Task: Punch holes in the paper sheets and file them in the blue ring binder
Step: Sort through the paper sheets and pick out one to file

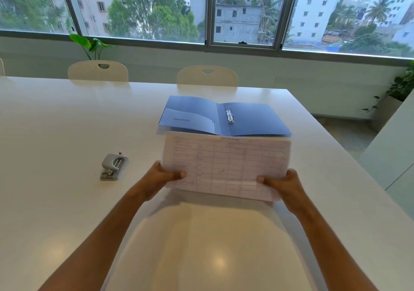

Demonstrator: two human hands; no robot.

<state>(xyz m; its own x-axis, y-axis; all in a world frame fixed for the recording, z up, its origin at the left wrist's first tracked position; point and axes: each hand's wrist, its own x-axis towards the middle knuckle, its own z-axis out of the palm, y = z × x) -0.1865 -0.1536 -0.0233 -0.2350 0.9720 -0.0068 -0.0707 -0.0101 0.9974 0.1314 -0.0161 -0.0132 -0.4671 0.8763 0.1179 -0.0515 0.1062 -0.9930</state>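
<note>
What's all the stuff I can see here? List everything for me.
paper sheets: one stack, white with printed table, held above the table
ring binder: one, blue, open, beyond the sheets
hole punch: one, grey, on the table at left
table: one, white
chairs: two, cream, far side
plants: two, green, by the windows
left hand: grips sheets' left edge
right hand: grips sheets' right edge

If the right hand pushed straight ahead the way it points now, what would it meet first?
Probably the open blue binder, just beyond the paper sheets the right hand holds; depth is hard to judge.
</note>
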